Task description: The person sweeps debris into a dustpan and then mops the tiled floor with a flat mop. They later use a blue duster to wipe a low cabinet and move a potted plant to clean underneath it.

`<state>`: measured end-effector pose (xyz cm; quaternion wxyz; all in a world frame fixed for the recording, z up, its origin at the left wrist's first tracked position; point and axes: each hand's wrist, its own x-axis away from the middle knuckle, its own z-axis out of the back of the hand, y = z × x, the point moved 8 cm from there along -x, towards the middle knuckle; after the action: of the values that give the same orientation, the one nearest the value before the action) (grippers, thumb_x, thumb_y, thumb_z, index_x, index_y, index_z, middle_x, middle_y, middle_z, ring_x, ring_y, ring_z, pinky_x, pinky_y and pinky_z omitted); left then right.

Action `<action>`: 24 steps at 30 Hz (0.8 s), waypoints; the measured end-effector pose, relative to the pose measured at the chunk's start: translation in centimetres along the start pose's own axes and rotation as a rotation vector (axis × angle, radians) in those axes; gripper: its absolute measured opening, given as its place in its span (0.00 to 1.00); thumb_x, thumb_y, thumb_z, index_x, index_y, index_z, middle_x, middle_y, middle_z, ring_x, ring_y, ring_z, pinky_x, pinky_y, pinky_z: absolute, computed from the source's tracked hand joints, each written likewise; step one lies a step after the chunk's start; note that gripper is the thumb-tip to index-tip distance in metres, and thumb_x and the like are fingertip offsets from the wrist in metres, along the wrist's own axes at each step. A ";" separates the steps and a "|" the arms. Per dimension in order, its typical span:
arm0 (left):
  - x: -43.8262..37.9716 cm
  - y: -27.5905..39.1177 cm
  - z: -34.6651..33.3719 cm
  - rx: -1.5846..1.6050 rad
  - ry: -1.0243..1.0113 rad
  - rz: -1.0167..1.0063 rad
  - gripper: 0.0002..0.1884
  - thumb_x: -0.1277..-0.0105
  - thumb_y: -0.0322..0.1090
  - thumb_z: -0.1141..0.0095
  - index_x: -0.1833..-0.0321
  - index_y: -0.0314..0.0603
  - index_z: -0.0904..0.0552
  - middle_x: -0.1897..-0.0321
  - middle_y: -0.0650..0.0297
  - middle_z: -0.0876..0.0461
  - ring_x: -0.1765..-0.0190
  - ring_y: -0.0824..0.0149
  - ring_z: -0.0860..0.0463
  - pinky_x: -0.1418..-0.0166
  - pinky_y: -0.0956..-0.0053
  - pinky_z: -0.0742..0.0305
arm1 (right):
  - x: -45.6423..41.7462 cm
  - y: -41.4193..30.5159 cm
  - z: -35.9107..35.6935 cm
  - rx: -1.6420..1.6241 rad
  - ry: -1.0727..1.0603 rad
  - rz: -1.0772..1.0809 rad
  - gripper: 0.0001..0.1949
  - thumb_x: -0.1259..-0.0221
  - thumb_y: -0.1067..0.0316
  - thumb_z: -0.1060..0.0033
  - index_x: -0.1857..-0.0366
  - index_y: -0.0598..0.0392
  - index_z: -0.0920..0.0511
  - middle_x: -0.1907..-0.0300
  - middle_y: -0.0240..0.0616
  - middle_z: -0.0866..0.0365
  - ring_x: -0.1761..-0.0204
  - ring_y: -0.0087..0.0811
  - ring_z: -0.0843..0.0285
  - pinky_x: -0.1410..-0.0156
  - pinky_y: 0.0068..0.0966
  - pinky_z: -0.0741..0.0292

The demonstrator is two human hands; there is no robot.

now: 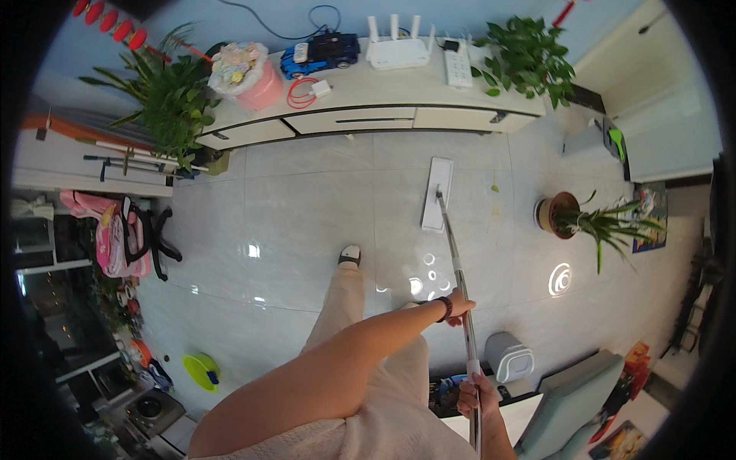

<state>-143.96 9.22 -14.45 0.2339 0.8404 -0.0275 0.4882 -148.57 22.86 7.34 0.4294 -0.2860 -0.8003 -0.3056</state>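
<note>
A flat floor mop with a white rectangular head [438,195] lies on the pale tiled floor ahead of me. Its metal handle [452,238] slants back from the head toward my right side. Across my body reaches my left hand [458,306], a dark bracelet at its wrist, and it grips the handle partway down. Higher on the pole, just below a white collar, my right hand [480,395] is closed around it. The pole's top end runs out of view at the bottom edge.
A low white cabinet [356,123] spans the far wall, bearing a router [401,53] and plants. To the right stands a potted plant [560,215]. A grey bin [509,356] is near my right hand. Leftward are an office chair [135,241] and a lime-green basin [199,372].
</note>
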 end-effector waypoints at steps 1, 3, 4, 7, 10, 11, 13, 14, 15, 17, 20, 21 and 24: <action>2.7 0.9 1.1 -0.046 -0.071 -0.041 0.22 0.42 0.49 0.45 0.58 0.34 0.27 0.76 0.55 0.24 0.81 0.62 0.20 0.81 0.69 0.23 | -0.8 -0.1 -0.4 0.050 0.051 0.002 0.11 0.37 0.59 0.50 0.51 0.32 0.33 0.84 0.27 0.37 0.90 0.22 0.42 0.82 0.22 0.41; 7.7 1.1 5.1 -0.046 -0.028 -0.059 0.27 0.40 0.54 0.48 0.53 0.33 0.31 0.71 0.55 0.25 0.76 0.62 0.19 0.77 0.69 0.22 | -2.0 0.7 -3.2 0.069 0.005 -0.047 0.14 0.35 0.59 0.52 0.46 0.34 0.34 0.83 0.28 0.36 0.89 0.21 0.42 0.80 0.22 0.43; 8.7 0.3 7.2 -0.051 -0.039 -0.041 0.29 0.39 0.56 0.50 0.50 0.34 0.34 0.68 0.55 0.25 0.75 0.63 0.19 0.75 0.69 0.21 | -2.6 1.1 -4.8 0.079 -0.019 -0.076 0.16 0.34 0.58 0.54 0.44 0.34 0.35 0.83 0.28 0.35 0.89 0.21 0.42 0.79 0.22 0.45; 12.4 -0.7 13.7 -0.085 -0.074 -0.072 0.28 0.37 0.56 0.52 0.51 0.32 0.32 0.69 0.55 0.25 0.76 0.65 0.20 0.77 0.70 0.23 | -3.8 1.8 -9.0 0.252 0.181 -0.061 0.17 0.38 0.60 0.49 0.45 0.35 0.33 0.85 0.29 0.37 0.88 0.24 0.41 0.80 0.24 0.40; 15.2 -2.4 19.5 -0.053 -0.113 -0.004 0.27 0.37 0.54 0.51 0.51 0.34 0.31 0.67 0.55 0.25 0.76 0.65 0.21 0.78 0.69 0.23 | -5.6 0.9 -11.4 0.517 0.274 0.018 0.16 0.42 0.63 0.47 0.49 0.41 0.32 0.85 0.32 0.34 0.87 0.27 0.37 0.81 0.26 0.37; 16.5 -2.2 21.0 -0.053 -0.087 -0.011 0.27 0.37 0.54 0.51 0.50 0.35 0.32 0.66 0.55 0.26 0.76 0.65 0.21 0.77 0.70 0.22 | -6.1 0.7 -12.1 0.513 0.282 0.012 0.16 0.42 0.64 0.47 0.50 0.42 0.32 0.85 0.32 0.33 0.87 0.28 0.36 0.82 0.26 0.36; 20.1 -0.6 22.9 -0.058 -0.047 -0.014 0.26 0.37 0.53 0.50 0.49 0.37 0.32 0.64 0.56 0.26 0.74 0.66 0.20 0.75 0.71 0.22 | -6.3 0.3 -13.2 0.506 0.296 0.004 0.14 0.43 0.66 0.47 0.52 0.44 0.33 0.83 0.34 0.31 0.86 0.30 0.34 0.82 0.27 0.35; 20.8 -0.4 23.7 -0.042 -0.040 -0.019 0.25 0.37 0.53 0.50 0.48 0.38 0.32 0.64 0.56 0.26 0.73 0.66 0.20 0.74 0.71 0.22 | -6.3 0.0 -13.9 0.511 0.299 0.000 0.14 0.43 0.67 0.47 0.53 0.45 0.33 0.82 0.35 0.30 0.86 0.31 0.33 0.81 0.28 0.34; 21.2 -0.2 24.4 -0.028 -0.034 -0.022 0.25 0.37 0.53 0.50 0.48 0.38 0.32 0.63 0.57 0.26 0.72 0.66 0.20 0.72 0.72 0.22 | -6.1 -0.3 -14.6 0.515 0.301 -0.003 0.13 0.43 0.68 0.47 0.54 0.46 0.33 0.81 0.36 0.30 0.85 0.32 0.32 0.81 0.29 0.33; 21.6 0.4 26.1 -0.026 0.010 -0.047 0.27 0.38 0.53 0.52 0.43 0.38 0.31 0.61 0.53 0.25 0.71 0.63 0.19 0.69 0.68 0.21 | -6.4 -1.7 -16.6 0.679 0.368 0.042 0.12 0.42 0.68 0.48 0.56 0.48 0.34 0.79 0.38 0.29 0.85 0.33 0.31 0.81 0.31 0.31; 21.9 2.1 28.3 0.024 0.103 0.012 0.26 0.38 0.52 0.51 0.44 0.39 0.31 0.60 0.53 0.26 0.69 0.64 0.19 0.68 0.68 0.21 | -7.6 -4.5 -18.7 0.781 0.369 0.022 0.11 0.42 0.70 0.47 0.57 0.49 0.35 0.78 0.39 0.29 0.83 0.35 0.29 0.80 0.34 0.28; 21.6 3.0 29.1 -0.001 0.068 0.025 0.26 0.37 0.51 0.50 0.43 0.39 0.32 0.59 0.54 0.26 0.67 0.64 0.19 0.66 0.69 0.21 | -8.2 -5.5 -18.6 0.788 0.350 0.001 0.12 0.43 0.71 0.47 0.57 0.50 0.35 0.77 0.40 0.29 0.83 0.35 0.28 0.79 0.35 0.27; 21.9 7.2 30.6 0.037 0.156 -0.021 0.28 0.37 0.51 0.49 0.41 0.41 0.35 0.58 0.54 0.26 0.66 0.65 0.19 0.65 0.71 0.21 | -10.2 -9.7 -17.6 0.913 0.377 -0.041 0.13 0.44 0.74 0.46 0.57 0.51 0.36 0.77 0.39 0.30 0.82 0.35 0.28 0.79 0.34 0.26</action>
<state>-109.80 -6.00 -6.27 0.2249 0.8041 0.0085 0.5502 -141.80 1.63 3.95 0.6420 0.0073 -0.7663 0.0217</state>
